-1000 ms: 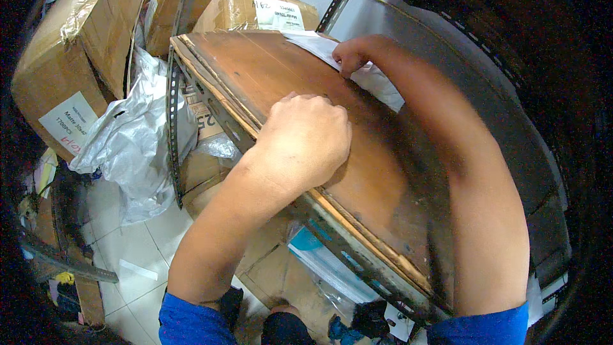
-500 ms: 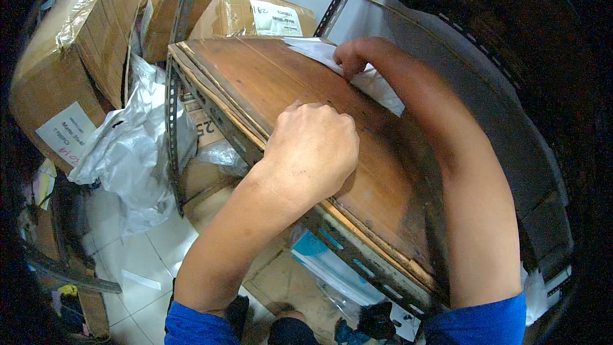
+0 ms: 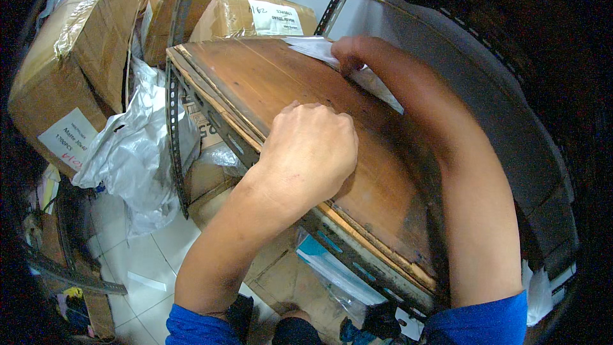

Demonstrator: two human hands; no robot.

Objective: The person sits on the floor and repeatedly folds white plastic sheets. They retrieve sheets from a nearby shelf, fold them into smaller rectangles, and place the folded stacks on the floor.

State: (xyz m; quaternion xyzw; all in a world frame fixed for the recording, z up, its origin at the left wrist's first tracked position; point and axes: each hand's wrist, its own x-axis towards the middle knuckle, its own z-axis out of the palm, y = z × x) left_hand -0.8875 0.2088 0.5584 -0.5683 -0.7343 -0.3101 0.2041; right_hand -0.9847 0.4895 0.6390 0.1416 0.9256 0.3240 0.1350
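A worn brown wooden board (image 3: 383, 185) lies as the top of a metal-framed shelf. My left hand (image 3: 310, 147) is closed in a fist and rests on the board near its front edge. Its fingertips are turned under, so what they hold, if anything, is hidden. Reaching to the far edge of the board, my right hand (image 3: 351, 54) is curled closed over a white sheet (image 3: 313, 48). The sheet shows on both sides of that hand along the wall side. Whatever is inside the right fingers is out of sight.
Perforated metal posts (image 3: 177, 89) rise at the shelf's corners. Taped cardboard boxes (image 3: 83, 51) are stacked at the left and back. Crumpled clear plastic (image 3: 137, 153) hangs over the tiled floor (image 3: 147, 262). Below the shelf lies a teal-and-white package (image 3: 338, 271). A grey wall (image 3: 485, 115) stands behind.
My right hand has shifted slightly left along the board's far edge, while the white sheet stays about where it was. My left hand has barely moved.
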